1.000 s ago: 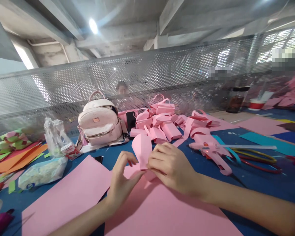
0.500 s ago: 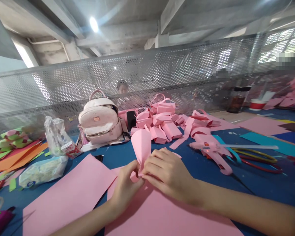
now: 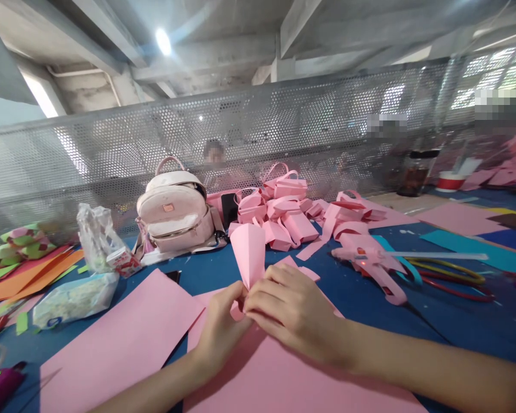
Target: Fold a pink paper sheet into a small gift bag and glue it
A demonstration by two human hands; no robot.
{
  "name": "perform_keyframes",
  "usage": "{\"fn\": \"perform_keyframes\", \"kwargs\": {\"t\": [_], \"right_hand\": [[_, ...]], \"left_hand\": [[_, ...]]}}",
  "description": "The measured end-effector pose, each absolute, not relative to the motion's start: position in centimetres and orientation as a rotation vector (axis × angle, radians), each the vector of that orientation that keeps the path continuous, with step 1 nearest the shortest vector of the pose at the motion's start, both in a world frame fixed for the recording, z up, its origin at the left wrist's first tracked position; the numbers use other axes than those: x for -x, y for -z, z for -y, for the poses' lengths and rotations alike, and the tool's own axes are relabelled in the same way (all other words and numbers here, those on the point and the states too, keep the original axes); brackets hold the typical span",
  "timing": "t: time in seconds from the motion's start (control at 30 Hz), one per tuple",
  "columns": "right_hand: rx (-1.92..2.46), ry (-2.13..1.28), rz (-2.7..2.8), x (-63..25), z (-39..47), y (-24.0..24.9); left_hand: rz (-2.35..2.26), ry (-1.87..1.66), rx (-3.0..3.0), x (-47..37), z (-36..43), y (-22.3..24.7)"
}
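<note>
Both hands pinch the narrow lower end of a folded pink paper piece (image 3: 247, 252), whose fan-shaped top stands up between them. My left hand (image 3: 222, 324) is closed on it from the left, thumb and forefinger together. From the right, my right hand (image 3: 294, 312) wraps its fingers over the same end, covering the folds there. Beneath the hands lies a large pink paper sheet (image 3: 292, 373). Another pink sheet (image 3: 120, 344) is to the left of it. Small pink paper bits (image 3: 307, 272) show just behind my right hand.
A pink glue gun (image 3: 370, 258) lies at right, its cord trailing forward, near red and yellow-handled scissors (image 3: 451, 275). Behind are folded pink paper pieces (image 3: 284, 212), a pale backpack (image 3: 174, 209) and a perforated metal screen (image 3: 249, 126). A plastic packet (image 3: 77, 298) lies at left.
My right hand has shifted slightly, its fingers moving a little left over the narrow end. The paper piece has moved only slightly; both hands keep hold of it.
</note>
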State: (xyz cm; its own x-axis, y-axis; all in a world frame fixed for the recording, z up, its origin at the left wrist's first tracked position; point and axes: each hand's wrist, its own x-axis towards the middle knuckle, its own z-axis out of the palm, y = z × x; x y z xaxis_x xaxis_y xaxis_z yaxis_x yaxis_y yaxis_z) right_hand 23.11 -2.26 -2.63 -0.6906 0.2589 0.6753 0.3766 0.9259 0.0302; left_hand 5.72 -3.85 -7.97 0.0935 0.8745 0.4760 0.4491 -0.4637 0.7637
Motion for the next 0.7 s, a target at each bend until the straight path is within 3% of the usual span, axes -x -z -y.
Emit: {"fn": "perform_keyframes", "kwargs": {"t": [0.4,0.7], "right_hand": [[0.371,0.604,2.335,-22.8,1.9,3.4],[0.360,0.510,2.327,-23.3,1.2,3.5]], "left_hand": [[-1.311,-1.307,-1.940,-5.7,3.8,8.2],[-1.313,-1.341,-1.957,-5.5,3.7,7.8]]}}
